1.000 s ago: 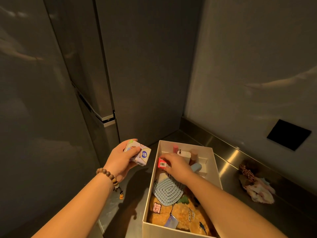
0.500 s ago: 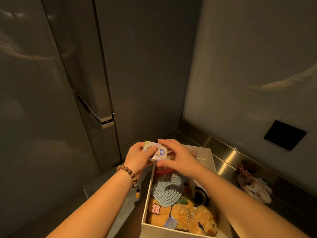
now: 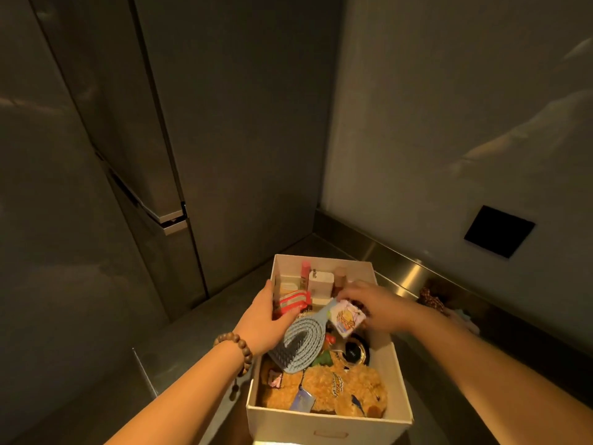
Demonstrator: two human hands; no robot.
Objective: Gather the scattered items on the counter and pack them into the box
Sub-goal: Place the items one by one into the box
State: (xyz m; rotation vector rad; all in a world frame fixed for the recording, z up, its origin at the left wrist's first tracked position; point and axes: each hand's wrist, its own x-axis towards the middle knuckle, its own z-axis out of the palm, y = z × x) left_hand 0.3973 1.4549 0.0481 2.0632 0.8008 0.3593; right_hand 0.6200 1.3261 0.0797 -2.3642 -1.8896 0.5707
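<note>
**A:** The box [image 3: 327, 427] is sitting right under us on the steel counter [image 3: 179, 348], and nearest its front wall the teddy bear [image 3: 340, 391] is lying across it, long axis running from nine o'clock to three.

**B:** And just beyond the bear?

**A:** The blue hairbrush [image 3: 300, 340] is slanting from seven o'clock up toward one. The left hand [image 3: 266, 322] is reaching over the left wall, its fingers curling round the red case [image 3: 293, 301] beside the brush head.

**B:** The little printed carton [image 3: 346, 319]?

**A:** It is hovering over the middle of the box, touching the brush handle. The right hand [image 3: 375, 305] is pinching it from the three o'clock side, so that hand is the nearer one for setting it down. I judge the free gap is lying at about five o'clock of the carton, toward the round black compact [image 3: 354, 353].

**B:** Anything blocking?

**A:** The brush handle is crossing underneath, and farther back the white charger [image 3: 321, 282] and pink tube [image 3: 305, 271] are crowding the twelve o'clock end.

**B:** Left outside?

**A:** Some patterned cloth [image 3: 433, 300] is lying at two o'clock by the wall, so packing is looking nearly finished, not done.
</note>
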